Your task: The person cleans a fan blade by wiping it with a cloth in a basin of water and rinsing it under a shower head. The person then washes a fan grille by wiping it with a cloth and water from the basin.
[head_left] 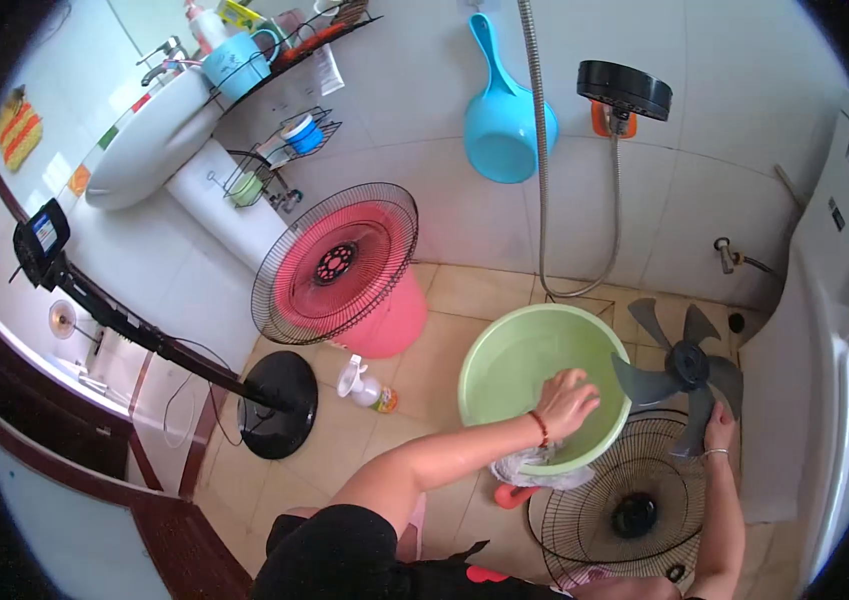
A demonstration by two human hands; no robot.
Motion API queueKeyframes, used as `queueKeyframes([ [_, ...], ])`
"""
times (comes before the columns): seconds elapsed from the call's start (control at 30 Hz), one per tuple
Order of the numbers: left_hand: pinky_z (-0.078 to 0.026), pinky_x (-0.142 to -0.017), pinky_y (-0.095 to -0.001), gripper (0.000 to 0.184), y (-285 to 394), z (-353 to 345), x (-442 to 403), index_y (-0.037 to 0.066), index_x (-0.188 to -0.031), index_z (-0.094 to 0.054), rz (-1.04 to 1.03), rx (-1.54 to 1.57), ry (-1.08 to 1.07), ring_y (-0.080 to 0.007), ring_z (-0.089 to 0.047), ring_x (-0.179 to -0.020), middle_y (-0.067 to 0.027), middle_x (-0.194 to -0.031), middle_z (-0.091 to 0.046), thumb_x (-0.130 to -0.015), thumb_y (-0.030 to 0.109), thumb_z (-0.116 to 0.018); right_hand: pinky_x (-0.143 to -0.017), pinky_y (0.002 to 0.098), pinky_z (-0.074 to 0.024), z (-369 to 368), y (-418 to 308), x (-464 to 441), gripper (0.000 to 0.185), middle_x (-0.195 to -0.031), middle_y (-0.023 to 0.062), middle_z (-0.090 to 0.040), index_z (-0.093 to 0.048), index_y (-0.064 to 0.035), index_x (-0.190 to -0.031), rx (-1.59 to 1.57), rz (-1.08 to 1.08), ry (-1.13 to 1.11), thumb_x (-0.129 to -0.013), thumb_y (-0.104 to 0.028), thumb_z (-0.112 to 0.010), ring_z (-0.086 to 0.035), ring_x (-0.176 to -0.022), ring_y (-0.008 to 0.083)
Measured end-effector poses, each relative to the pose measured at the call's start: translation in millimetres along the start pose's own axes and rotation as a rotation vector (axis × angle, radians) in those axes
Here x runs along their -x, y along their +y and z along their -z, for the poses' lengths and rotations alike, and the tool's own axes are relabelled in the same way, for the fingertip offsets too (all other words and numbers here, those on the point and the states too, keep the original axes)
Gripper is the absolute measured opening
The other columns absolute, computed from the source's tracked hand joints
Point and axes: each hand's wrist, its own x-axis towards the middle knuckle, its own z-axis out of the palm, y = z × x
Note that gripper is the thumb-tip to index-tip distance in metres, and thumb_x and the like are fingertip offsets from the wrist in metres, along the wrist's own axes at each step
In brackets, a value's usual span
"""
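My right hand (720, 428) grips a grey fan blade wheel (686, 366) by one of its blades, holding it up at the right of a green basin (504, 350). Over the basin's inside is my left hand (566, 402), its fingers curled; whatever they hold, if anything, is hidden. A whitish cloth (544, 474) hangs at the basin's near rim, beside a red handle (514, 496). Below the blades a black wire fan grille (584, 530) lies on the floor. Another wire grille (334, 264) rests on a pink bucket (384, 320).
A black fan stand (278, 405) leans at the left, near a spray bottle (368, 388). The sink (159, 140) is at the upper left. A blue ladle (504, 130) and shower hose (542, 200) hang on the wall. A white appliance (824, 300) stands at the right.
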Motion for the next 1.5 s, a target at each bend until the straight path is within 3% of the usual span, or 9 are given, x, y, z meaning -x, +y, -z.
queueKeyframes([
  [0.17,-0.03,-0.092,-0.0552,0.028,-27,24,49,0.013,-0.103,-0.061,0.164,-0.291,-0.582,-0.0332,-0.042,-0.113,-0.0145,-0.114,-0.049,-0.086,0.034,-0.053,-0.057,0.027,-0.0395,-21,19,-24,0.047,-0.065,-0.0005,-0.053,-0.056,0.0039,-0.071,0.011,0.179,0.036,-0.093,-0.037,-0.05,-0.043,-0.063,0.0079],
  [0.27,-0.03,-0.096,-0.0527,0.038,-40,37,36,0.011,-0.111,-0.058,0.355,0.041,-0.871,-0.0298,-0.044,-0.117,-0.0128,-0.123,-0.049,-0.089,0.041,-0.049,-0.047,0.0301,-0.0295,-32,-9,-8,0.051,-0.056,-0.0028,-0.039,-0.042,0.0019,-0.061,-0.042,0.287,0.008,-0.093,-0.036,-0.049,-0.033,-0.055,0.0082],
  [0.37,-0.035,-0.096,-0.0473,0.05,-47,30,38,0.009,-0.117,-0.055,0.703,1.039,-0.547,-0.0257,-0.043,-0.121,-0.0093,-0.127,-0.049,-0.09,0.05,-0.045,-0.044,0.032,-0.0246,-52,-41,19,0.053,-0.053,-0.0042,-0.033,-0.036,0.0014,-0.056,-0.143,0.313,-0.09,-0.093,-0.034,-0.05,-0.028,-0.052,0.0084],
  [0.5,-0.05,-0.084,-0.0392,0.045,-42,23,38,0.004,-0.121,-0.051,0.739,1.446,-0.722,-0.0244,-0.057,-0.104,-0.0094,-0.113,-0.058,-0.095,0.039,-0.042,-0.043,0.0323,-0.0248,-66,-47,29,0.054,-0.054,-0.0035,-0.036,-0.044,0.0035,-0.055,-0.037,0.219,-0.142,-0.093,-0.034,-0.051,-0.03,-0.053,0.0079],
  [0.73,-0.051,-0.084,-0.043,0.038,-16,38,27,0.0,-0.119,-0.046,0.813,1.558,-0.49,-0.0281,-0.059,-0.1,-0.0137,-0.105,-0.058,-0.093,0.028,-0.048,-0.052,0.037,-0.0395,-52,-26,25,0.053,-0.051,0.0147,-0.043,-0.054,0.0095,-0.066,0.025,0.238,-0.039,-0.093,-0.035,-0.047,-0.041,-0.055,0.0113],
  [0.87,-0.043,-0.094,-0.0476,0.061,-2,51,3,-0.001,-0.122,-0.042,1.091,1.612,-0.314,-0.0313,-0.054,-0.109,-0.0161,-0.115,-0.053,-0.087,0.049,-0.051,-0.059,0.0386,-0.0435,-51,-4,31,0.054,-0.058,0.0234,-0.052,-0.058,0.0103,-0.073,0.077,0.068,-0.095,-0.091,-0.039,-0.048,-0.048,-0.057,0.0156],
  [1.07,-0.04,-0.098,-0.0425,0.073,-5,51,-28,0.0,-0.134,-0.032,0.842,1.562,-0.754,-0.0281,-0.054,-0.108,-0.0141,-0.115,-0.054,-0.085,0.05,-0.054,-0.063,0.0433,-0.0442,-34,-60,64,0.051,-0.07,0.0304,-0.052,-0.061,0.0051,-0.074,0.145,0.185,-0.151,-0.089,-0.042,-0.048,-0.057,-0.067,0.0445],
  [1.3,-0.048,-0.08,-0.0255,0.052,22,87,-40,0.008,-0.136,-0.033,0.604,0.933,-1.093,-0.0121,-0.057,-0.1,-0.0063,-0.113,-0.056,-0.092,0.029,-0.051,-0.049,0.0409,-0.0385,-20,-83,83,0.045,-0.059,0.024,-0.048,-0.056,0.0025,-0.065,0.028,0.383,-0.068,-0.09,-0.035,-0.05,-0.047,-0.049,0.0375],
  [1.5,-0.046,-0.088,-0.036,0.042,15,73,-47,0.006,-0.126,-0.045,0.67,1.539,-0.599,-0.0205,-0.056,-0.104,-0.0079,-0.114,-0.057,-0.092,0.029,-0.053,-0.045,0.0383,-0.0341,-13,-104,100,0.04,-0.056,0.0212,-0.044,-0.051,0.001,-0.064,-0.138,0.514,0.057,-0.091,-0.03,-0.051,-0.037,-0.045,0.0314],
])
